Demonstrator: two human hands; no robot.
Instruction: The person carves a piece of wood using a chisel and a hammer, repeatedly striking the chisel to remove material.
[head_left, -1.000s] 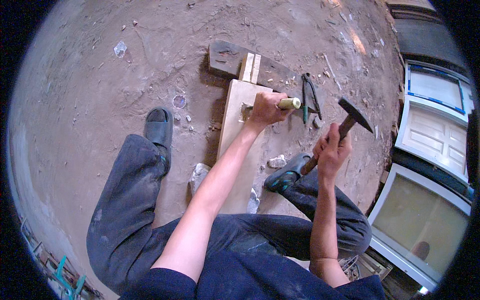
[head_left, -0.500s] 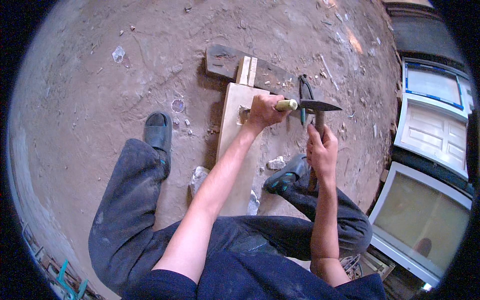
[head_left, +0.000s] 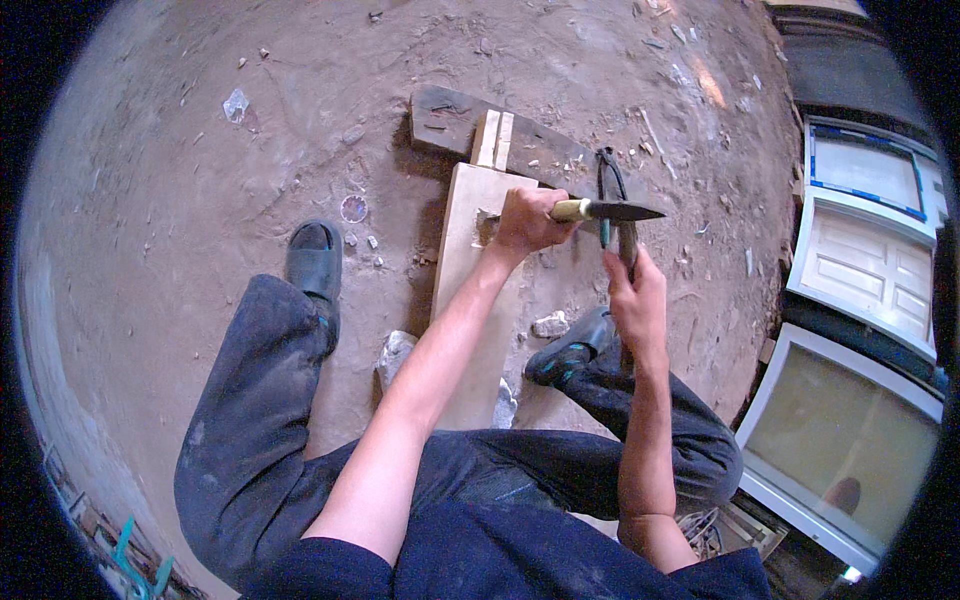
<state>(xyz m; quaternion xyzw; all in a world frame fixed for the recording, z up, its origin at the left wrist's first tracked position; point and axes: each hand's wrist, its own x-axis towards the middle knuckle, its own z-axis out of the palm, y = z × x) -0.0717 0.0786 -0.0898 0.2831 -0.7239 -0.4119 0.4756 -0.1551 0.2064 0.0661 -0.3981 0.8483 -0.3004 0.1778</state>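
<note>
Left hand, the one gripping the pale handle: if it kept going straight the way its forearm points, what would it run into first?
Probably the dark plank lying crosswise past the pale board; height is unclear, so the left hand might pass above it.

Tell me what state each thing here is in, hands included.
Left hand: closed around a pale handle.
Right hand: closed around the hammer.
Hammer: raised, head at the handle's end, contact unclear.
Pale board: recess cut near its far end.
Dark plank: littered with pale chips.
Green-handled tool: partly hidden.
Sandals: both worn.
</note>
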